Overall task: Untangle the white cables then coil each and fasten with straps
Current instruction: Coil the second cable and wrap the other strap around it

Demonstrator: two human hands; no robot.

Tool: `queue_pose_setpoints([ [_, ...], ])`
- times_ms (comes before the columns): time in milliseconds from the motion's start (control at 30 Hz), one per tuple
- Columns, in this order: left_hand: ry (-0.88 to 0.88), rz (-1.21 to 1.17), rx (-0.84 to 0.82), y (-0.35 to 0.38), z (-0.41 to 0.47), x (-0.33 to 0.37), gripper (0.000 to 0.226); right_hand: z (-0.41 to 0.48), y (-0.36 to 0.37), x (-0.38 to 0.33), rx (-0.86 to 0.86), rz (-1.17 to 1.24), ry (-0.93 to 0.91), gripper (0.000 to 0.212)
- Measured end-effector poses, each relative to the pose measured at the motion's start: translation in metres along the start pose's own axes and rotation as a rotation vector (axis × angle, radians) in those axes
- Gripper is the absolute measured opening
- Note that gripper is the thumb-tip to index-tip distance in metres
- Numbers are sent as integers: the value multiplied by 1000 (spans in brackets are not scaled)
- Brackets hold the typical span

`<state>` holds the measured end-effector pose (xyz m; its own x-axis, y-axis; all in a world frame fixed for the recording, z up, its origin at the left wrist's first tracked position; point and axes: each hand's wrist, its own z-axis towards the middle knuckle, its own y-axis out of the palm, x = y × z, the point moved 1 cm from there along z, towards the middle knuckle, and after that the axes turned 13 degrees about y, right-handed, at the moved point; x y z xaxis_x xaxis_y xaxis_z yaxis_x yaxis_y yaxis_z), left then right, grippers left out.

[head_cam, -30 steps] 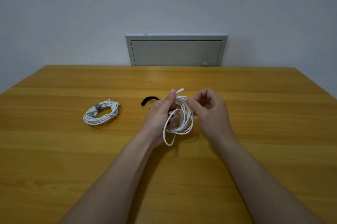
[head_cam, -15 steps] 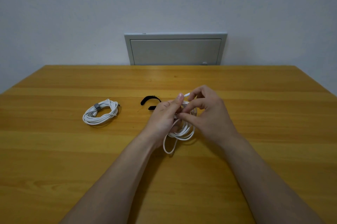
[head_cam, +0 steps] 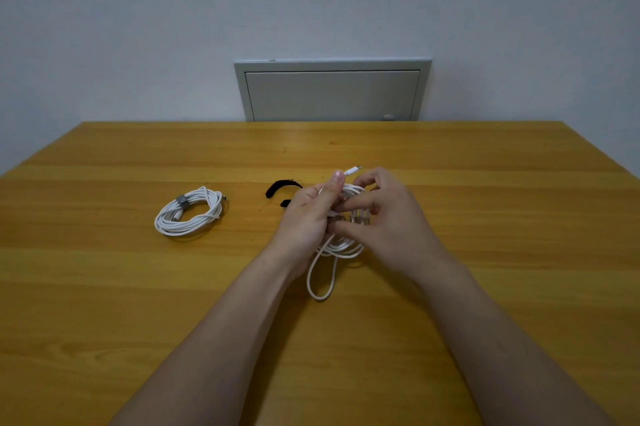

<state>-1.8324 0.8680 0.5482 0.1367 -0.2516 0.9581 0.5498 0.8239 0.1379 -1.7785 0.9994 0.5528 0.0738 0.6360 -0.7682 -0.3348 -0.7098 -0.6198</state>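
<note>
A coiled white cable (head_cam: 341,245) sits between both hands above the wooden table (head_cam: 485,217). My left hand (head_cam: 304,217) grips the coil, its thumb up beside the cable's plug end (head_cam: 353,170), which sticks out at the top. My right hand (head_cam: 388,217) pinches the coil's strands from the right with curled fingers. One long loop hangs down toward me. A second white cable (head_cam: 188,210), coiled and bound with a grey strap, lies on the table to the left. A black strap (head_cam: 281,190) lies just behind my left hand, partly hidden by it.
A grey wall panel (head_cam: 332,93) is set into the wall behind the table's far edge. The tabletop's left and right edges slant in at the frame's sides.
My right hand moved in from the coil's right side and closed its fingers on the strands next to my left hand. The coil and the plug end shifted a little. The strapped cable stayed put.
</note>
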Motion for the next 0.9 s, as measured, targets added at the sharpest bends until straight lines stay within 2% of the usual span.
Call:
queue_pose_setpoints([
  [167, -3, -35, -42, 3, -2, 3, 43, 3, 1, 3, -58, 193, 112, 20],
  [267, -7, -74, -39, 5, -3, 6, 45, 1, -2, 1, -30, 252, 83, 17],
  [400, 11, 15, -35, -3, 0, -2, 51, 4, -14, 2, 41, 414, 43, 16],
  [567, 26, 43, 9, -8, 5, -8, 58, 4, -18, 2, -3, 630, -21, 12],
  [700, 0, 99, 121, -12, 6, -14, 47, 5, -25, 1, 110, 832, -33, 8],
  [833, -2, 37, 154, -10, 9, -18, 48, 3, -25, -2, 158, 847, -71, 11],
  [900, -18, 3, 191, -9, 9, -19, 59, 2, -23, -4, 178, 870, -89, 7],
])
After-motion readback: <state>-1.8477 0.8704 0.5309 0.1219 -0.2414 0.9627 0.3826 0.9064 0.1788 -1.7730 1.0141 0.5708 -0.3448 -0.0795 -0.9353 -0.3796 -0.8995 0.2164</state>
